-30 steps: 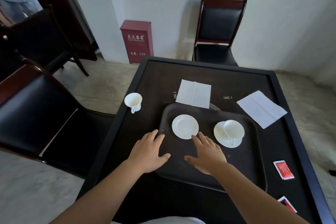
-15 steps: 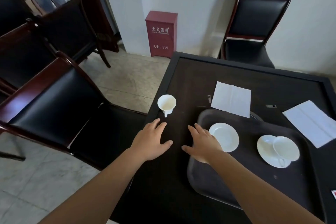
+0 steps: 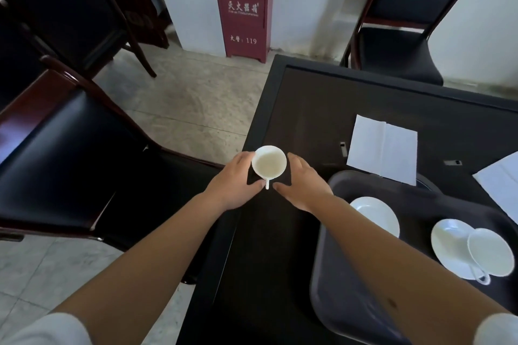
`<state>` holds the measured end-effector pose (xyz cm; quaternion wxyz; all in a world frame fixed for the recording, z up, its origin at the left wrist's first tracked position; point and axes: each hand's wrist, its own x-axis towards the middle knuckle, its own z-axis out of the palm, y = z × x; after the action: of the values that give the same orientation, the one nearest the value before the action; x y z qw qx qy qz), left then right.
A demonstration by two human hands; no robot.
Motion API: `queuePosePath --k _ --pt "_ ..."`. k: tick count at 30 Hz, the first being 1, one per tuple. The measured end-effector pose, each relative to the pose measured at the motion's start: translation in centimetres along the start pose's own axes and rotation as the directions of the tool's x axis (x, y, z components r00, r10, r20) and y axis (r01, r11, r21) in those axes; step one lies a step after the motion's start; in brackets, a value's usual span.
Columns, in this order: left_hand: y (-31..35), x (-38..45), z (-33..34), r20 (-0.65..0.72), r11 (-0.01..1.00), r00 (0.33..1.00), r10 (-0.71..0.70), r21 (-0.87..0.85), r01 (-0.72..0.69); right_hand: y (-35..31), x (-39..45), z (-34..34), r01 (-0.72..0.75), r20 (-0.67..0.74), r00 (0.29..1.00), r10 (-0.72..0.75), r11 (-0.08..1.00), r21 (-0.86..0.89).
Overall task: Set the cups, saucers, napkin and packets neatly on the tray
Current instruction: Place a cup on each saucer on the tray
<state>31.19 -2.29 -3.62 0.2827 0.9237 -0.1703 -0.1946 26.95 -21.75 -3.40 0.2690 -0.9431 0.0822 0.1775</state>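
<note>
A white cup [image 3: 269,162] stands near the left edge of the black table [image 3: 308,103], its handle pointing toward me. My left hand [image 3: 232,185] and my right hand [image 3: 304,185] close round it from either side, fingers at its rim and thumbs almost meeting by the handle. To the right lies the dark tray [image 3: 350,302]. On it are an empty saucer [image 3: 378,216] and a second saucer [image 3: 448,246] carrying another cup [image 3: 490,252]. One white napkin [image 3: 384,154] lies past the tray, and another napkin [image 3: 501,187] is at the right edge. No packets are in view.
A black-seated chair [image 3: 70,162] stands close against the table's left side, with more chairs behind it. Another chair [image 3: 406,36] is at the table's far end. A red fire-extinguisher box [image 3: 244,14] stands against the wall.
Both hands left the tray's front left corner and travelled left and forward to the cup, closing round it. My view swung left, so the packets dropped out of sight.
</note>
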Motion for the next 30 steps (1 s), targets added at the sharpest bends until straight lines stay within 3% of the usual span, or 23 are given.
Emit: queuePosePath --k 6,13,19,30 --pt "-1.5 3.4 0.6 0.120 0.989 0.991 -0.061 -0.129 0.076 0.8 3.6 1.0 -0.050 0.086 0.996 0.037 0.987 0.151" --pt "-2.7 4.8 1.5 0.256 0.957 0.967 -0.015 -0.277 0.088 2.1 5.1 2.0 -0.018 0.165 0.986 -0.030 0.959 0.281" --pt "-3.2 5.0 1.7 0.264 0.913 0.964 -0.019 -0.387 0.124 2.6 5.8 2.4 -0.093 0.194 0.981 0.016 0.914 0.394" --pt "-0.6 2.5 1.5 0.234 0.892 0.972 -0.017 -0.435 0.120 3.7 2.8 1.4 -0.008 0.130 0.990 -0.055 0.900 0.436"
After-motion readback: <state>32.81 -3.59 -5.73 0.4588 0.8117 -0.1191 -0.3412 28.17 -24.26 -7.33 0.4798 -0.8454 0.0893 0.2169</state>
